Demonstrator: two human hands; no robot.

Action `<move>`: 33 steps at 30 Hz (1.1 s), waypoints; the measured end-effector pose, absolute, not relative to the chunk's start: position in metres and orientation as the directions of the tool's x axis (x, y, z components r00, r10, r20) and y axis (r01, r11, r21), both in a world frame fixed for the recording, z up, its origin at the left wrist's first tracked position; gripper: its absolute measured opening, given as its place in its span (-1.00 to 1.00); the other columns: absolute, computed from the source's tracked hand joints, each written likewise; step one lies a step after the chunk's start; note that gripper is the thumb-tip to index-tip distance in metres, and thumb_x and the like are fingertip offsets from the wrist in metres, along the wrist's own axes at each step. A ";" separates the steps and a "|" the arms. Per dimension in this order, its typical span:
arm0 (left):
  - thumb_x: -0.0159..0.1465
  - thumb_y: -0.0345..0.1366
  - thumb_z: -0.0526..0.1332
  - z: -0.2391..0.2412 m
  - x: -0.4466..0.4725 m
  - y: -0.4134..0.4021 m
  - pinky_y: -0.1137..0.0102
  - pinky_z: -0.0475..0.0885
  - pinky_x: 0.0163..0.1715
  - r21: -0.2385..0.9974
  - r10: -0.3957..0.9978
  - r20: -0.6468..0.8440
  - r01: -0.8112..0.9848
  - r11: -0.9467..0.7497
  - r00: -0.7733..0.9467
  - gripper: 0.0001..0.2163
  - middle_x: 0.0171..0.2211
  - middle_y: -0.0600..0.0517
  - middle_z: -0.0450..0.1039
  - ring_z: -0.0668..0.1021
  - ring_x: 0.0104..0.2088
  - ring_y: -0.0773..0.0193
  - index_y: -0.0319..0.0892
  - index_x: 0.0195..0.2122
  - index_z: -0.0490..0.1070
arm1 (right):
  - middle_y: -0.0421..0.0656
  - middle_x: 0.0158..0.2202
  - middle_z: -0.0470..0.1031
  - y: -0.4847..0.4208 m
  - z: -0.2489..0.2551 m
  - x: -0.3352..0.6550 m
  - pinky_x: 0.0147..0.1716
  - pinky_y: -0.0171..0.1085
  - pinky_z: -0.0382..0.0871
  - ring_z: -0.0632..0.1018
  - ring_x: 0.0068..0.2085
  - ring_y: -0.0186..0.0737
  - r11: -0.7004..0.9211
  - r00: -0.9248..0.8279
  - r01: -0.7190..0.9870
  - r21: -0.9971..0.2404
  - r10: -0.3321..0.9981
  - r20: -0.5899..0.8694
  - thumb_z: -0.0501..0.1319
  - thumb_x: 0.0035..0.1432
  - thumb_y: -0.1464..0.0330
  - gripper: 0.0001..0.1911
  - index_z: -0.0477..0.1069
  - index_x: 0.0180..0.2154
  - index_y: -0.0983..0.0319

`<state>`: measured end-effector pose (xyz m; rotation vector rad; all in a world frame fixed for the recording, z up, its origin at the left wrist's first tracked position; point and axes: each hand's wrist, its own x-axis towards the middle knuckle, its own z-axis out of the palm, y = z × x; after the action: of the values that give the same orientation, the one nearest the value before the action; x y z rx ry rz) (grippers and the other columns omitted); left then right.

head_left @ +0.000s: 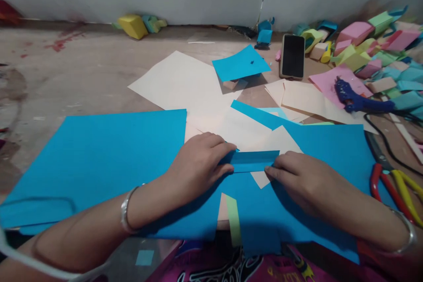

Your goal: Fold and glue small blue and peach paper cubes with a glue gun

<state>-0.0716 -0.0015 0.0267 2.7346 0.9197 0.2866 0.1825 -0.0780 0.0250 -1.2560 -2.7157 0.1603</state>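
Head view: creased blue paper strip lies between the hands, over cream paper scraps and blue sheets.
Left hand: nearly closed, thumb and fingers pinching the strip's left end.
Right hand: fingers curled, thumb and fingertips closed on the right end.
Crease: probably sharpest if both ends align first, with even pressure along the length.
Scraps: uneven backing; a flat patch of counter would likely fold cleaner.
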 end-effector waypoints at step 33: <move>0.27 -0.32 0.18 0.042 -0.065 -0.010 0.46 0.26 -0.50 0.916 0.580 -0.316 0.401 -0.020 0.751 -0.81 -0.52 0.15 0.29 0.36 -0.51 0.39 -0.21 -0.10 0.40 | -0.05 -0.03 0.40 -0.083 0.030 0.172 -0.11 -0.05 0.37 0.43 -0.03 -0.02 0.668 -0.510 0.729 -0.149 0.676 0.532 0.29 0.14 0.51 -0.68 0.46 -0.08 0.10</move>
<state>-0.0645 -0.0095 0.0421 1.6405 0.7973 0.1695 0.1722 -0.0826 0.0300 -1.0827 -2.3207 -0.1260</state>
